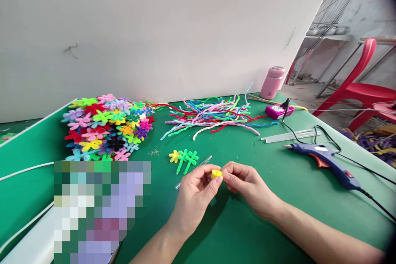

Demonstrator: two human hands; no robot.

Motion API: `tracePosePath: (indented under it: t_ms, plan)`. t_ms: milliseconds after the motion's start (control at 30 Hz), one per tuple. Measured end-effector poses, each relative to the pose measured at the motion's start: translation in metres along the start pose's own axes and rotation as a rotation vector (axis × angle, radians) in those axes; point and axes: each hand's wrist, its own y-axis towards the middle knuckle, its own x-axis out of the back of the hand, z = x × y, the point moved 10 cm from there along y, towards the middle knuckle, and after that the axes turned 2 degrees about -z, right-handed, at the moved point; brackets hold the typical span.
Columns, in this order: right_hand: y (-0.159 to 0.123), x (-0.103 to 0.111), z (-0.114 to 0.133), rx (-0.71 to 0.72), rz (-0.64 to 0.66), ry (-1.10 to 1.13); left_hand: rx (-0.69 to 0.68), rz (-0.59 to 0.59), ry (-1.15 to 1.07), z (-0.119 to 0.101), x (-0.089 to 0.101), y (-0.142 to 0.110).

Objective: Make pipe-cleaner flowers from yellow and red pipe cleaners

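Observation:
A small bent yellow pipe cleaner (216,173) is pinched between the thumb and fingers of my left hand (199,187). My right hand (244,178) is closed in a pinch against the right edge of the same piece, with its fingertips partly hidden. Just beyond my left hand lie a yellow pipe-cleaner flower (174,156) and two green flowers (187,157) with short stems. A thin clear stick (205,161) passes partly behind my left hand on the green tabletop (247,231).
At the left is a heap of colourful pipe-cleaner flowers (102,126); loose pipe cleaners (213,113) lie at the back. On the right are a blue glue gun (324,159) with its cord, clear glue sticks (287,135), a magenta box (279,111) and a pink flask (272,83). A white board (161,41) stands behind.

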Motion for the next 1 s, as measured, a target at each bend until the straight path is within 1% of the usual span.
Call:
tracePosePath:
  t_ms: [67,133,233,333,367,433,500,567,633,700,767,833,900,1000]
  plan:
    - [0.000,0.001,0.002,0.029,-0.019,0.034,-0.002,-0.010,-0.013,0.000,0.000,0.000]
    - [0.001,0.002,0.008,0.079,-0.023,0.025,-0.021,0.016,0.007,-0.003,-0.003,-0.001]
    - [0.000,0.000,0.014,0.108,0.019,-0.047,-0.088,0.046,0.097,-0.011,-0.005,-0.002]
    - [-0.002,0.000,0.016,0.125,0.049,-0.181,-0.208,-0.014,0.288,-0.021,0.000,-0.003]
    - [-0.003,0.001,0.019,0.152,0.037,-0.240,-0.260,-0.048,0.375,-0.025,0.002,-0.004]
    - [-0.007,0.003,0.028,0.253,-0.006,-0.364,-0.359,-0.101,0.558,-0.031,0.003,-0.007]
    - [-0.012,0.000,0.036,0.356,-0.033,-0.472,-0.437,-0.100,0.719,-0.032,-0.002,-0.010]
    - [-0.014,-0.003,0.038,0.398,-0.033,-0.522,-0.492,-0.069,0.828,-0.030,-0.009,-0.013]
    - [-0.012,-0.004,0.033,0.357,-0.031,-0.529,-0.530,-0.057,0.869,-0.030,-0.013,-0.015]
    - [-0.008,-0.001,0.025,0.263,-0.028,-0.470,-0.553,-0.075,0.845,-0.033,-0.013,-0.017]
    - [-0.004,0.001,0.014,0.160,-0.006,-0.347,-0.565,-0.090,0.802,-0.035,-0.011,-0.018]
    - [-0.002,0.000,0.007,0.088,0.026,-0.210,-0.576,-0.090,0.775,-0.038,-0.010,-0.018]
    - [-0.001,-0.001,0.003,0.047,0.036,-0.117,-0.585,-0.086,0.758,-0.040,-0.010,-0.018]
    - [-0.001,0.003,0.001,0.024,-0.012,-0.065,-0.538,-0.131,0.712,-0.042,-0.004,-0.016]
